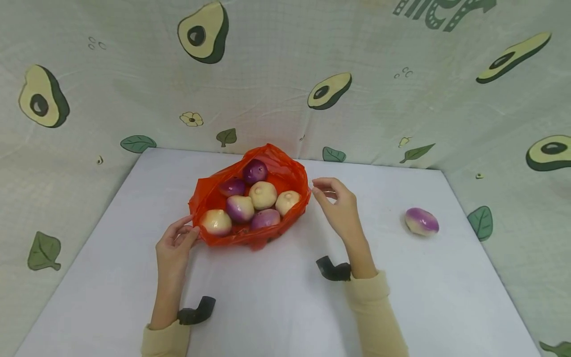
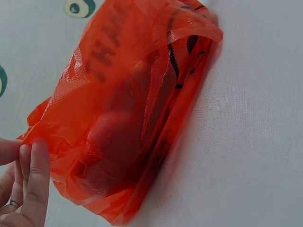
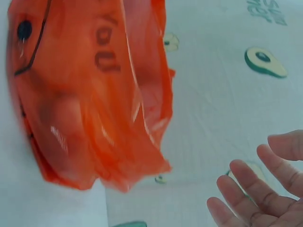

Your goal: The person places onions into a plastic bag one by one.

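Observation:
A red plastic bag (image 1: 287,171) lies with its mouth spread wide, and several glossy round vegetables, turnip-like in white and purple, sit inside it. At its left corner my left hand (image 1: 173,250) pinches the rim between thumb and fingers; the left wrist view shows the fingertips on the thin red film (image 2: 71,123). My right hand (image 1: 340,208) is beside the bag's right edge. In the right wrist view its fingers (image 3: 253,177) are spread and loosely bent, apart from the plastic, holding nothing.
One purple-and-white vegetable (image 1: 421,221) lies alone at the right on the white table (image 1: 276,302). A cloth printed with avocados (image 1: 267,99) hangs behind and along the sides. Each wrist carries a black mount (image 1: 334,270).

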`<state>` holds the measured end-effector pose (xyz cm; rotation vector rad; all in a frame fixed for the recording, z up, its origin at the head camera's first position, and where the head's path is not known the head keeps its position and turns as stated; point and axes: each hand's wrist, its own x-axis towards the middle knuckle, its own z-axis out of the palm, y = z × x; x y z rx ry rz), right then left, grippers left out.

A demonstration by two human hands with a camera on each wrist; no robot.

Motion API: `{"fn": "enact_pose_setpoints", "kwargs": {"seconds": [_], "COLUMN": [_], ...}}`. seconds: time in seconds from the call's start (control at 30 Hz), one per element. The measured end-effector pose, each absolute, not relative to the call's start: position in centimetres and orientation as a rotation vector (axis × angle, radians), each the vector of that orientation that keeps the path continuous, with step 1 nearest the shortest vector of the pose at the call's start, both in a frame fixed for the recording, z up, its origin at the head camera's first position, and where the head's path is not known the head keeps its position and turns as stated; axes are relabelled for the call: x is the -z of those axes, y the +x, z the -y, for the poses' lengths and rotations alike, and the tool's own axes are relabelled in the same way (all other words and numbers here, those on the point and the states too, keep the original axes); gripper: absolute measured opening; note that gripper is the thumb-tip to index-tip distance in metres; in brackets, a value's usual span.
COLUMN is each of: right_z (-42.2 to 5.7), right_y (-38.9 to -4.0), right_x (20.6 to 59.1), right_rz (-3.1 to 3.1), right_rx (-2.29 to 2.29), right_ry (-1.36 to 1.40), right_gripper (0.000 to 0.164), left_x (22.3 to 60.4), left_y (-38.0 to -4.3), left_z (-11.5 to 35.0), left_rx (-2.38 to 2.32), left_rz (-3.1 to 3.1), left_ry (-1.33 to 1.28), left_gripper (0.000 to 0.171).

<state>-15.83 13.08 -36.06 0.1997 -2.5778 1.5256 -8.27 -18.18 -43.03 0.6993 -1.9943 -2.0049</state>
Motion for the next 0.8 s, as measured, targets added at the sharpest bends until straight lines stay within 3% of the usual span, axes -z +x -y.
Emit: {"fn": "enact_pose_setpoints", "kwargs": {"seconds": [0.8], "right_z": [-23.2], "right_y": [-15.3], "right_x": [38.1], "right_rz": [2.468], "right_rx": [-1.491], "right_ry": [-0.147], "right_gripper": [0.038], "left_x": [43.1], "left_y": [-8.2], "left_z": [18.2], "left_rx": [2.006], "left_rz": [2.009], "left_ry": [0.710], "left_gripper": [0.039]}}
